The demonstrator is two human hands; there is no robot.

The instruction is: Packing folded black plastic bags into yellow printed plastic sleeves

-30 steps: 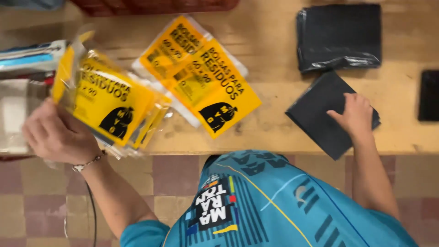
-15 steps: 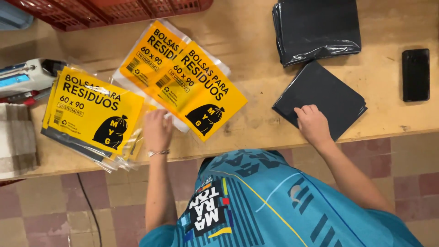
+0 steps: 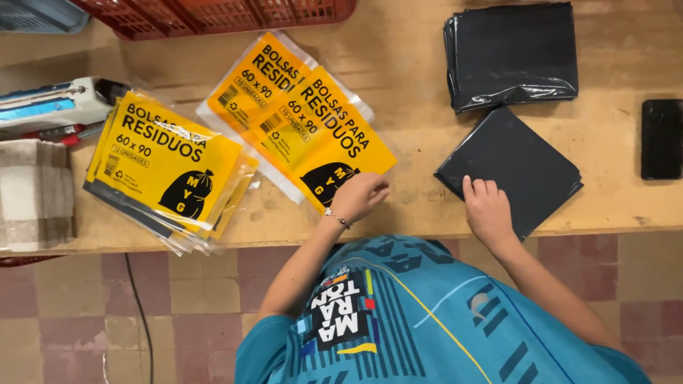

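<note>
Hands work at the near edge of a wooden table [image 3: 427, 85], seen from above. The left hand [image 3: 359, 197], a bracelet at its wrist, sits at the lower corner of a yellow printed packet [image 3: 329, 139] in the middle of the frame; its fingers are curled together on that corner, though whether they actually pinch the film or only press on it is hard to tell from this angle. A second yellow packet [image 3: 260, 78] lies partly under the first, toward the upper left.

The right hand [image 3: 487, 208] lies flat on a folded black bag [image 3: 516, 160] at centre right, fingers together and stretched out along its near corner, pressing rather than gripping. Just above that bag, in the upper right, sits a stack of folded black bags [image 3: 512, 53]. A dark phone [image 3: 662, 139] rests at the right edge.

At left, a fanned pile of yellow packets [image 3: 167, 167] overhangs the table edge. Beyond it lie a tape dispenser [image 3: 60, 107] and a folded grey cloth [image 3: 32, 192]. A red crate [image 3: 213, 14] lines the top edge.
</note>
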